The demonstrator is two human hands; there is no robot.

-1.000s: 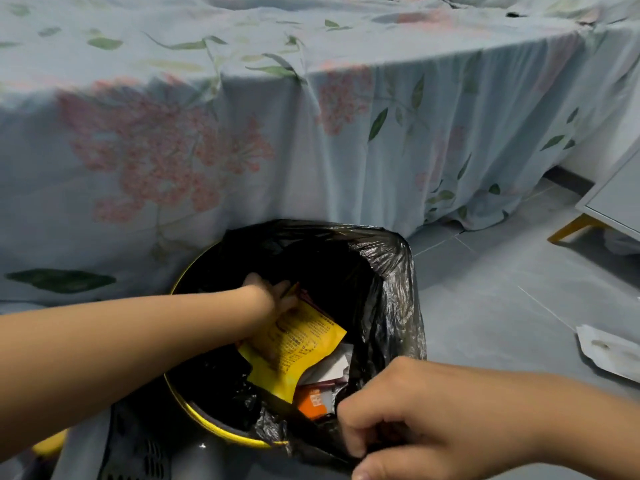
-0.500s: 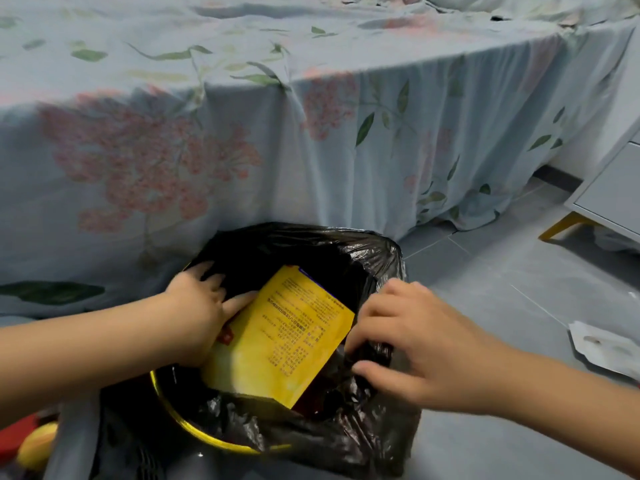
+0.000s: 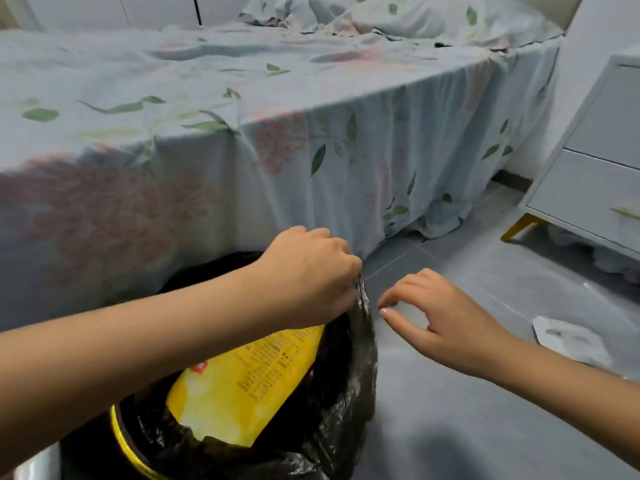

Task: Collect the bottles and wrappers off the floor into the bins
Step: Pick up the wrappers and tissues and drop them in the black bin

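Down at the foot of the bed, we're over the round yellow-rimmed bin (image 3: 119,432) lined with a crinkled black plastic bag (image 3: 360,372). The left hand (image 3: 306,271) reaches across the bin's mouth and is closed in a pinch on the bag's right edge, which stands up in a thin peak between its fingertips. The right hand (image 3: 440,317) hovers just beside that peak, apart from it, fingers curled and loosely parted, thumb and forefinger gapped, holding nothing.

Inside the bag we see a large yellow printed wrapper (image 3: 242,382), tilted, its top under the left wrist and its lower end poking toward the near rim. On the grey tiled floor (image 3: 467,427) to the right, well apart from the bin, lies a flat white wrapper (image 3: 571,337), not yet picked up. Behind the bin hangs the pale blue floral bedsheet (image 3: 311,150), and at far right stands a grey-white bedside cabinet (image 3: 595,178) on a yellow leg.
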